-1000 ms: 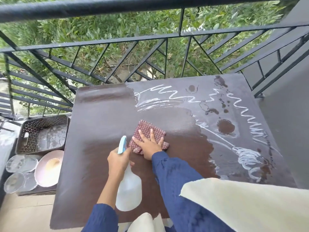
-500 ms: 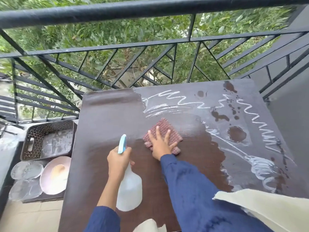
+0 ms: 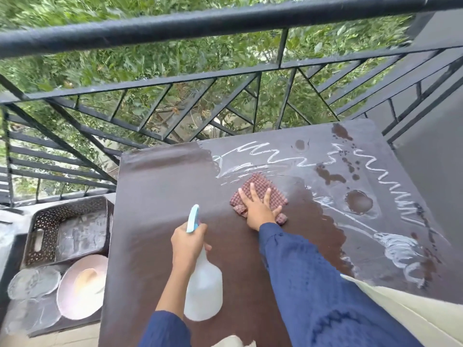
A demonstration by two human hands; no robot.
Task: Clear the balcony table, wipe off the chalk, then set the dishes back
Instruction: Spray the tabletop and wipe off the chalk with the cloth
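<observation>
A black metal railing (image 3: 225, 23) runs along the 12 o'clock side, with green leaves behind it. Below it lies the dark brown surface (image 3: 162, 196). Its half from 6 to 10 o'clock is wiped and dark, while white chalk marks (image 3: 383, 176) zigzag across the part from 12 to 4 o'clock, among wet spots.

Off the surface's edge at 9 o'clock stands a brown perforated basket (image 3: 50, 221). Just beside it, toward 8 o'clock, lies a pink bowl (image 3: 75, 301), with clear glass plates (image 3: 32, 284) touching it on its 9 o'clock side.

A white spray bottle (image 3: 204, 289) with a light blue trigger hangs over the surface near 6 o'clock. The left hand (image 3: 188, 241) grips its neck, fingers curled round it.

A red checked cloth (image 3: 260, 189) lies on the surface near its middle, at the border of the chalked part. The right hand (image 3: 258, 211) presses on it, flat, with fingers spread.
</observation>
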